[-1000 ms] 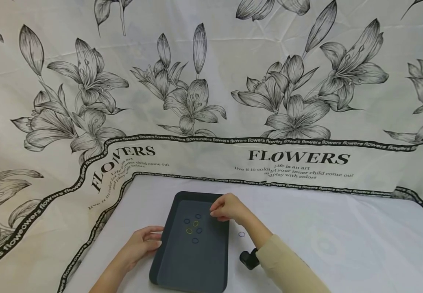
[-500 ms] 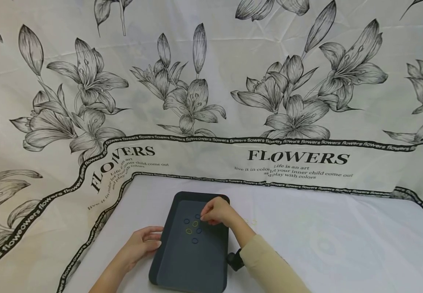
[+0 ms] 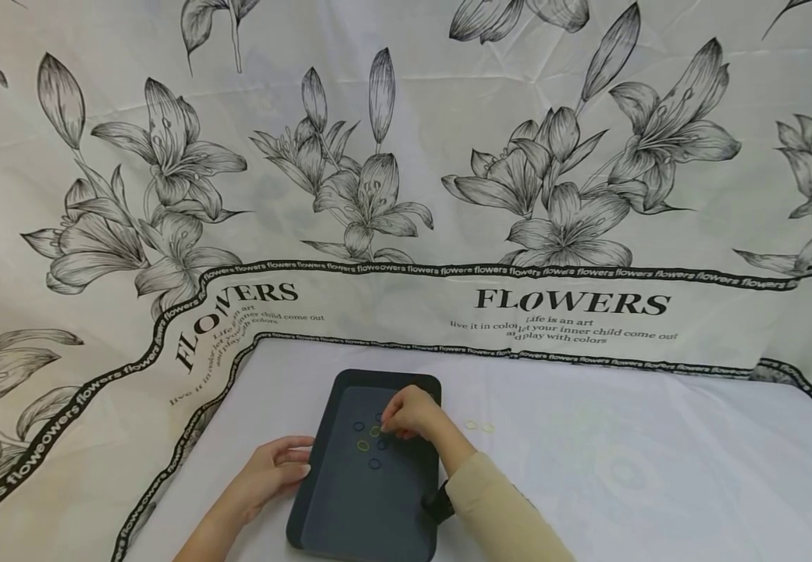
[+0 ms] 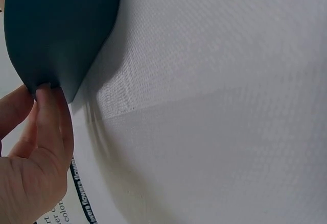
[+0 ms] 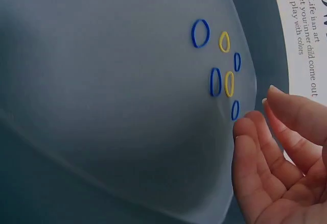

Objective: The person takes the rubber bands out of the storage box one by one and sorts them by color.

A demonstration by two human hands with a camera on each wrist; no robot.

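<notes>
My left hand [image 3: 268, 472] rests at the left side of a dark grey tray [image 3: 364, 515], its fingertips against the outer edge. In the left wrist view, the fingers [image 4: 48, 114] touch the tray's rim. On the tray lie several thin rubber bands in blue and yellow, including a large blue band [image 5: 192, 33] and a yellow band [image 5: 233, 83]. My right hand [image 3: 413, 414] is over the tray's far right part, fingertips close to a yellow band. In the right wrist view, its thumb and index tips are slightly apart, with no band visible between them.
Two yellow rubber bands [image 3: 471, 430] lie on the white tabletop [image 3: 589, 453] right of the tray. A black wrist camera [image 3: 438, 505] sits below the beige right sleeve [image 3: 497, 507]. Behind the table hangs a flower-printed cloth [image 3: 406, 234].
My right hand has moved left and down across the tray toward the bands. Its sleeve now hides a blue band on the table, and two yellow ones have come into view. The left hand stays.
</notes>
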